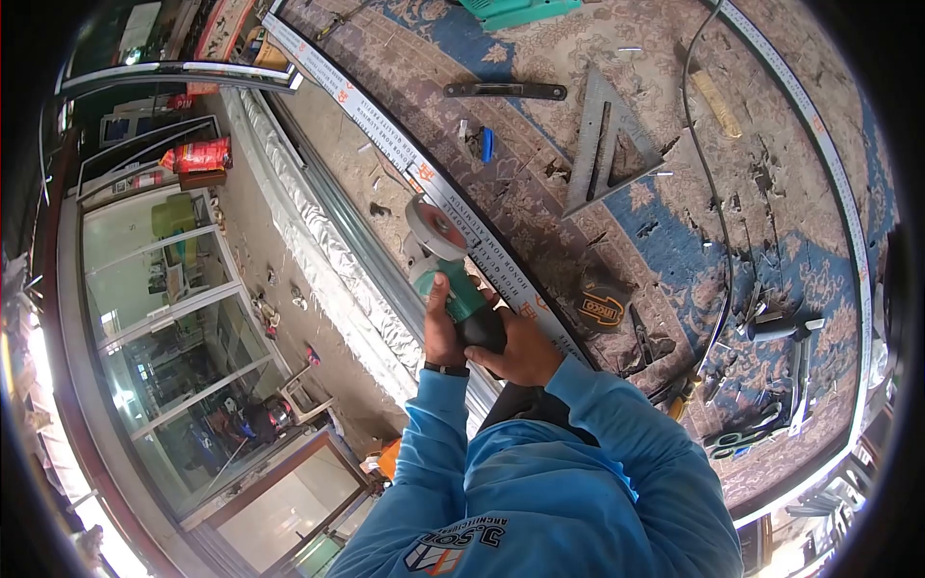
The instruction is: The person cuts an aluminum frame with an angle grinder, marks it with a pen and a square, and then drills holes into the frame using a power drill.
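An angle grinder [464,294] with a green and black body is held in both hands, its disc and guard pointing away from me. My left hand [445,332] wraps round the green part, thumb on top, with a dark band at the wrist. The fingers of my right hand [520,347] close round the black rear part. Beneath and beside the disc runs a long white-taped aluminium profile [385,144] printed with lettering. Whether the disc touches the profile cannot be made out.
On the patterned carpet lie a triangular square [580,159], a black bar tool [506,91], a tape measure [601,306], a blue piece [487,144], scissors [747,438] and a cable [708,164]. Wrapped profiles [318,226] lie left. A glazed frame [178,318] stands farther left.
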A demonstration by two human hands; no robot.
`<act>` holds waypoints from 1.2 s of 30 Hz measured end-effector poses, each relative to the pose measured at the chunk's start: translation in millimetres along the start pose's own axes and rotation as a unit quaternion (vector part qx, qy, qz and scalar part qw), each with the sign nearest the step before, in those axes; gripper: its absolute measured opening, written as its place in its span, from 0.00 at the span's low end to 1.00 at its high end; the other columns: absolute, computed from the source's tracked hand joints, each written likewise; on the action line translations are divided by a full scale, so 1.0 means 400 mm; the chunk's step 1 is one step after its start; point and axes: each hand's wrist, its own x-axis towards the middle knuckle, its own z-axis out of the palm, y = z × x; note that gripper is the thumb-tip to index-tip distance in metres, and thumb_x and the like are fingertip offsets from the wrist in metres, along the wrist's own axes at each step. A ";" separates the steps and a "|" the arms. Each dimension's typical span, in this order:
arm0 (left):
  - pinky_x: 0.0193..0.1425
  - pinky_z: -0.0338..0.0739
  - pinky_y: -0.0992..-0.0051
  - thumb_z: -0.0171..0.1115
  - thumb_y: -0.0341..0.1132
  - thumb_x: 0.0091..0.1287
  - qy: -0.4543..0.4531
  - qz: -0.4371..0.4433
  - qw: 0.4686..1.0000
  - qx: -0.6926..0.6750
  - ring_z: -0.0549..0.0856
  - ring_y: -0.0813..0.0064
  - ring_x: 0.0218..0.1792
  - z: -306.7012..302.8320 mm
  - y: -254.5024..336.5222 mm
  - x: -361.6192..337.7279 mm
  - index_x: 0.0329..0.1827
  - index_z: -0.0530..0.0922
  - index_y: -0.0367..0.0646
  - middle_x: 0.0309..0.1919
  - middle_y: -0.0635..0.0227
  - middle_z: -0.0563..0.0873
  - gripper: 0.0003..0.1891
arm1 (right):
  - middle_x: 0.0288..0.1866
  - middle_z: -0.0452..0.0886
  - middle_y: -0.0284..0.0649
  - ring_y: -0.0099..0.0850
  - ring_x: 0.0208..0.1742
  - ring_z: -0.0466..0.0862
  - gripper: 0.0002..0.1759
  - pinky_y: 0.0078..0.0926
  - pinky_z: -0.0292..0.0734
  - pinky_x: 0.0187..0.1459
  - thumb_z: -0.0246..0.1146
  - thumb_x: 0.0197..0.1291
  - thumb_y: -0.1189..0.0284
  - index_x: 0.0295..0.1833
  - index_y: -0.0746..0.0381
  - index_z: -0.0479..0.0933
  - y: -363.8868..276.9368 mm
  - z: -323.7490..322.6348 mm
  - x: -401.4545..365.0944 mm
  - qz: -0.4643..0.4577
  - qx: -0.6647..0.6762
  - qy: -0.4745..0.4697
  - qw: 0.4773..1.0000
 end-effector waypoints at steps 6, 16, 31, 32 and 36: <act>0.56 0.91 0.56 0.65 0.60 0.76 -0.014 -0.007 1.000 -0.001 0.92 0.61 0.44 -0.011 -0.004 0.005 0.60 0.79 0.38 0.44 0.61 0.88 0.30 | 0.49 0.88 0.64 0.57 0.53 0.90 0.41 0.47 0.85 0.56 0.78 0.58 0.49 0.60 0.76 0.76 -0.002 0.000 -0.003 -0.018 0.009 0.014 1.000; 0.54 0.91 0.58 0.64 0.60 0.77 -0.009 -0.008 1.000 0.003 0.92 0.60 0.45 -0.009 -0.015 -0.014 0.60 0.78 0.39 0.45 0.61 0.88 0.30 | 0.44 0.87 0.67 0.62 0.49 0.90 0.44 0.51 0.86 0.53 0.77 0.58 0.46 0.57 0.79 0.75 0.012 0.003 -0.018 -0.031 -0.010 0.020 0.999; 0.54 0.91 0.59 0.64 0.60 0.77 -0.016 -0.020 1.000 -0.001 0.92 0.60 0.45 -0.012 -0.016 -0.014 0.60 0.78 0.39 0.44 0.60 0.88 0.30 | 0.47 0.86 0.68 0.62 0.51 0.89 0.44 0.50 0.85 0.56 0.77 0.58 0.47 0.56 0.80 0.75 0.005 0.000 -0.023 -0.026 0.005 0.019 0.999; 0.53 0.91 0.59 0.64 0.60 0.77 -0.017 -0.021 1.000 -0.002 0.92 0.60 0.45 -0.010 -0.015 -0.014 0.60 0.78 0.39 0.44 0.60 0.88 0.30 | 0.47 0.86 0.68 0.62 0.52 0.89 0.44 0.50 0.85 0.55 0.77 0.58 0.47 0.56 0.81 0.75 0.006 0.001 -0.023 -0.028 0.007 0.019 0.999; 0.53 0.90 0.60 0.64 0.60 0.77 -0.018 -0.022 1.000 0.001 0.92 0.60 0.45 -0.007 -0.014 -0.017 0.59 0.78 0.38 0.44 0.60 0.88 0.30 | 0.47 0.87 0.68 0.61 0.52 0.90 0.45 0.49 0.86 0.56 0.77 0.58 0.47 0.57 0.81 0.75 0.009 0.003 -0.025 -0.027 0.001 0.022 0.999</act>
